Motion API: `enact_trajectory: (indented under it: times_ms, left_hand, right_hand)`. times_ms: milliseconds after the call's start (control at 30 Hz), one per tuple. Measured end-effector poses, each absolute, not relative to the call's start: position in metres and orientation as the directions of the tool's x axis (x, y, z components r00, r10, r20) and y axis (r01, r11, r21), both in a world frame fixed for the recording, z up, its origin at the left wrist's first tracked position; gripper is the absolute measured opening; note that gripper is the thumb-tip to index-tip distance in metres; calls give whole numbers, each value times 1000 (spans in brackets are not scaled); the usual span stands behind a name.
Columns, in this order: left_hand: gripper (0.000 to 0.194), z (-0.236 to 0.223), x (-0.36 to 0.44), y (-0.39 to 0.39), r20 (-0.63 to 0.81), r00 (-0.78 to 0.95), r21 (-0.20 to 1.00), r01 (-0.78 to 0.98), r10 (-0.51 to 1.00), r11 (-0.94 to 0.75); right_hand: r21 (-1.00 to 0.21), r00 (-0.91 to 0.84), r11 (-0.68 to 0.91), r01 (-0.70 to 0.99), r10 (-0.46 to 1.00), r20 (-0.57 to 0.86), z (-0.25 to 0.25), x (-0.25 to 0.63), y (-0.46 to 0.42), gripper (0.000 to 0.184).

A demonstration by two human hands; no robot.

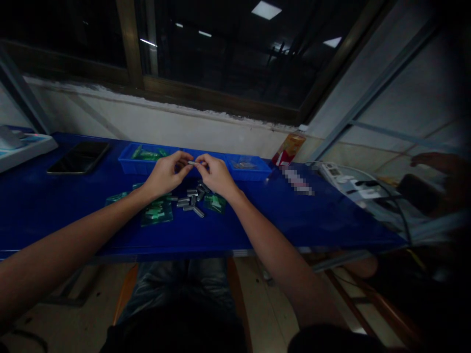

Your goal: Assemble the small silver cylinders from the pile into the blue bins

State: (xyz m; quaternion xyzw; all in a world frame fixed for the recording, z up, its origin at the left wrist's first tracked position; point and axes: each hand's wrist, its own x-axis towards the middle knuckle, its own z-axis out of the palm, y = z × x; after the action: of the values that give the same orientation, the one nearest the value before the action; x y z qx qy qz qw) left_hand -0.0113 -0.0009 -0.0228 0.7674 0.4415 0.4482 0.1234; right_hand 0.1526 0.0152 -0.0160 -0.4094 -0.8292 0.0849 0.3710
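Both my hands meet above the blue table. Between the fingertips of my left hand (167,172) and my right hand (215,174) is a small, slim, light-coloured metal piece (192,163); each hand pinches one end. Just below them lies a loose pile of short silvery metal pieces (191,201). A clear green bag with small pale parts (157,212) lies left of the pile, and a smaller green bag (215,202) lies right of it. Behind my hands stand blue trays; the left tray (134,166) contains green bags, and the right tray (253,173) contains a clear bag.
A dark phone (78,158) and a white device (27,149) lie at the left. An orange-red carton (289,148) stands by the wall. At the right are cables, a white power strip (331,169) and another person's hand (432,160) near a dark object. A window is behind.
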Motion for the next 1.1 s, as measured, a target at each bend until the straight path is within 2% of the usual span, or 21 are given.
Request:
enact_trajectory:
  times_ms: [200,367,500,733,933,1100]
  left_hand:
    - [29,-18,-13,0,608,212,533,604,765,-592]
    - [30,-18,-16,1,603,245,486,642,759,-593]
    - [31,-19,-16,2,594,272,455,662,757,-595]
    - [40,-19,-19,3,591,292,398,705,752,-587]
    - [45,-18,-21,4,564,322,427,675,761,-602]
    - [31,-19,-20,2,609,306,458,618,732,-639]
  right_hand:
    - [-452,-392,663,596,732,557,-15,148,14,26]
    - [-454,-390,686,569,711,585,-15,149,15,23]
    - [-415,-433,726,548,671,602,-14,150,17,13]
    - [-366,-466,757,541,632,619,-17,149,20,12]
    - [-328,-490,765,554,618,615,-15,147,15,13]
    - [-323,-458,742,587,634,624,-13,147,16,24]
